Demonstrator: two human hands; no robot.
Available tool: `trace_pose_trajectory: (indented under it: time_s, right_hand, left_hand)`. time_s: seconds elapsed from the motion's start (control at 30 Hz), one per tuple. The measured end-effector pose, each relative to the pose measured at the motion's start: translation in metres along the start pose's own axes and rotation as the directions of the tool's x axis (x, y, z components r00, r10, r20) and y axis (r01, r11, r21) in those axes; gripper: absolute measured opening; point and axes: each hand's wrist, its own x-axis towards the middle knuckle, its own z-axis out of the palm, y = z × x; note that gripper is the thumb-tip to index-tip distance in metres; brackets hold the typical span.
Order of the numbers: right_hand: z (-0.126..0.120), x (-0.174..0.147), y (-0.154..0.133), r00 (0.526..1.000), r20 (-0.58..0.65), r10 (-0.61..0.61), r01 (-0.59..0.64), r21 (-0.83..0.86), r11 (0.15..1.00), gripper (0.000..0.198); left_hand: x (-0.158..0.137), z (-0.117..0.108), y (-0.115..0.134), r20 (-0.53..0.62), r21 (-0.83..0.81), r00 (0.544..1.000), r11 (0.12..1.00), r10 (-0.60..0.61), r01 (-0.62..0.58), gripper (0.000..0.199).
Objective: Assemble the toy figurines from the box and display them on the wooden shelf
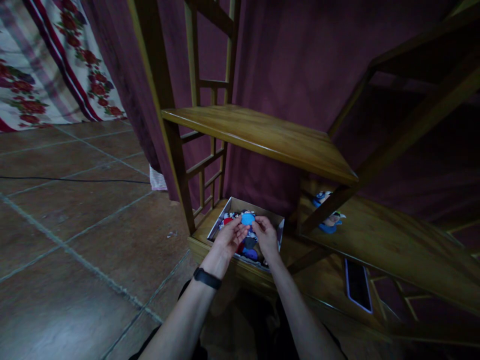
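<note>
Both hands are over an open cardboard box [278, 220] on the lowest shelf. Between their fingertips is a small blue round piece [248, 219], much like the blue bases under the figurines on the right-hand shelf. My left hand [229, 235], with a dark band on its wrist, pinches the piece from the left. My right hand [266, 234] grips its right edge with closed fingers. Beneath them, several small colourful items, including a purple-blue one [250, 254], fill the box. The hands partly cover these contents.
A wooden shelf board [262, 132] juts out above the box. Two small figurines [330, 221] stand on the right-hand shelf, partly behind a wooden post. Lower right lies a phone [358, 285]. A black cable [75, 179] crosses the tiled floor.
</note>
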Motion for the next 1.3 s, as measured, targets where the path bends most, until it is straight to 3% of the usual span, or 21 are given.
trace_pose_trajectory:
  time_s: [0.33, 0.7, 0.9, 1.3]
  right_hand:
    - [-0.001, 0.002, 0.006, 1.0, -0.01, -0.016, 0.016, 0.022, 1.0, 0.022]
    - [0.004, -0.002, -0.008, 0.992, 0.038, 0.121, -0.127, 0.32, 0.939, 0.03]
    - [0.004, -0.004, -0.008, 0.99, 0.047, 0.131, -0.139, 0.425, 0.895, 0.035]
    - [0.006, -0.004, -0.012, 0.991, 0.054, 0.119, -0.13, 0.361, 0.923, 0.044]
  left_hand:
    - [0.001, 0.001, 0.0, 0.044, 0.002, 0.997, 0.998, 0.059, -0.059, 0.011]
    - [0.0, 0.002, -0.001, 0.053, -0.05, 0.992, 0.992, 0.118, -0.115, 0.025]
    - [0.001, 0.001, -0.001, 0.087, -0.043, 0.986, 0.99, 0.141, -0.137, 0.028]
    - [0.006, -0.001, -0.003, 0.007, -0.117, 0.989, 0.983, 0.146, -0.144, 0.02]
